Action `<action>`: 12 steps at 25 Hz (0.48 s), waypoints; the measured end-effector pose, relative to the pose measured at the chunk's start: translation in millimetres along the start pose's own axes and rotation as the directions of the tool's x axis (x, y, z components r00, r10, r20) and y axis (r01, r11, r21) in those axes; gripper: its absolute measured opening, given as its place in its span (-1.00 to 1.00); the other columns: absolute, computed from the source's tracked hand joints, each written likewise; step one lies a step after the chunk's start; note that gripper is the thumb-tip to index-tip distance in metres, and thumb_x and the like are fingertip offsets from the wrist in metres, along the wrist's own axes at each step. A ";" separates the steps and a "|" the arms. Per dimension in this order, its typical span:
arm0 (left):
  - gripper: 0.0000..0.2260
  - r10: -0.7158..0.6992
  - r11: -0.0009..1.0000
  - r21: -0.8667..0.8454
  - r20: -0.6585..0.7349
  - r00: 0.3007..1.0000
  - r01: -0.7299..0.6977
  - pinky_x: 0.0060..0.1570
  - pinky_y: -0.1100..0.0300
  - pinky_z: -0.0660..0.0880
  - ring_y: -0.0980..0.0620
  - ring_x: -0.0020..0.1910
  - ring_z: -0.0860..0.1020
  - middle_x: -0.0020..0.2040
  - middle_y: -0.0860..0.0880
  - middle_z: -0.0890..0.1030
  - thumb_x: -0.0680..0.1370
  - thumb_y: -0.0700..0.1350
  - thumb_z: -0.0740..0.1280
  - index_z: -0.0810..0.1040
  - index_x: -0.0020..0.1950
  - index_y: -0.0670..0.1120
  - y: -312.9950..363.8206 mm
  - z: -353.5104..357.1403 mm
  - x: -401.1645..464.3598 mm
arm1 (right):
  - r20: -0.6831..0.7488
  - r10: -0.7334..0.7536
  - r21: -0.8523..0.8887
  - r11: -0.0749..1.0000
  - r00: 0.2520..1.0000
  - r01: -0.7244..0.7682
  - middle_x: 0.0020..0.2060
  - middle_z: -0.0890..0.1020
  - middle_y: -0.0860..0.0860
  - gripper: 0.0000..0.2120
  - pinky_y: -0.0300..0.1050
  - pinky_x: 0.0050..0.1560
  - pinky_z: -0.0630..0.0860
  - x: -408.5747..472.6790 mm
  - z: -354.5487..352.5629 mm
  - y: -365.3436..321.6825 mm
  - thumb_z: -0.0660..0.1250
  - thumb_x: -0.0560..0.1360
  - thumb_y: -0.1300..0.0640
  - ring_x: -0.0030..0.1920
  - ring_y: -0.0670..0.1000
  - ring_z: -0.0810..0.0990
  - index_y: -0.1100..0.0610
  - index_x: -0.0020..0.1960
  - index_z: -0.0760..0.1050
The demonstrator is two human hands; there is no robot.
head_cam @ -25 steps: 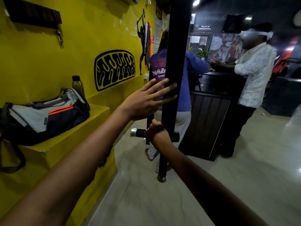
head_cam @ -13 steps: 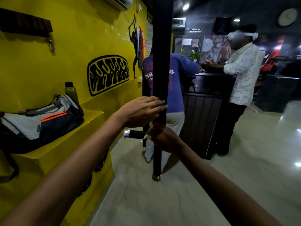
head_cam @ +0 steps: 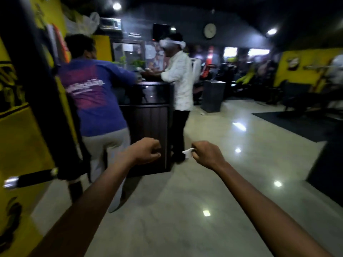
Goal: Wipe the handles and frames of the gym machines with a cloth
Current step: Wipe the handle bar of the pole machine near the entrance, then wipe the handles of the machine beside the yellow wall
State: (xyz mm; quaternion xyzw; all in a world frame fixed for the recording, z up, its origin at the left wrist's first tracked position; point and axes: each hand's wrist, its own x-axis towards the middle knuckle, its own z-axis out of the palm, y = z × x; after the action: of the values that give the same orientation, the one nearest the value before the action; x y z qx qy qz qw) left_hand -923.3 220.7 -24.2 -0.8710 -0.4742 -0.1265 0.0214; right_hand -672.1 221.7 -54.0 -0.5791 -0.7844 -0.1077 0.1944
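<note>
Holding a scrap of white cloth [head_cam: 188,152] pinched in the right hand [head_cam: 207,154], left hand [head_cam: 146,151] curled on nothing, both off the black upright [head_cam: 37,89] at far left (people close by, so bumping someone looks likely).

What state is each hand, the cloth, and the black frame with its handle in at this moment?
Left hand: fingers curled, holding nothing, clear of the frame.
Right hand: curled around the cloth.
White cloth: bunched, a corner poking out of the fist.
Black frame post: upright at far left, untouched.
Handle: sticks out sideways, untouched.
</note>
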 end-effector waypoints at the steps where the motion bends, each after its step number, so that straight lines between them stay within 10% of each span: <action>1: -0.76 0.028 0.999 -0.034 0.000 1.000 -0.028 -0.02 0.14 0.40 -0.10 0.02 0.53 0.02 -0.14 0.58 0.53 -0.07 0.35 0.55 0.09 -0.20 17.1 11.6 19.7 | 0.003 0.051 -0.019 0.999 0.999 -0.051 -0.08 0.61 0.08 -0.89 -0.08 -0.27 0.36 -10.8 -8.3 27.0 0.23 0.44 0.09 -0.02 0.17 0.56 0.11 -0.09 0.47; 12: -0.66 0.444 0.858 -0.316 0.060 0.894 -0.405 0.07 0.21 0.39 -0.05 0.12 0.54 0.14 -0.12 0.60 0.52 -0.02 0.37 0.54 0.21 -0.17 265.5 106.1 201.0 | -0.079 0.524 -0.166 0.832 0.848 -0.529 -0.12 0.60 0.04 -0.83 -0.12 -0.28 0.34 -175.3 -94.3 258.4 0.25 0.47 0.01 -0.07 0.13 0.56 0.12 -0.10 0.48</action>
State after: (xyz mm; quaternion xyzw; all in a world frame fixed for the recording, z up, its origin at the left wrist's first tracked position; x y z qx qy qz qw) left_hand -577.2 256.5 -56.5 -0.9538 -0.2462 -0.1304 -0.1125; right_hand -365.2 111.8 -58.8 -0.7859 -0.5787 -0.1297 0.1750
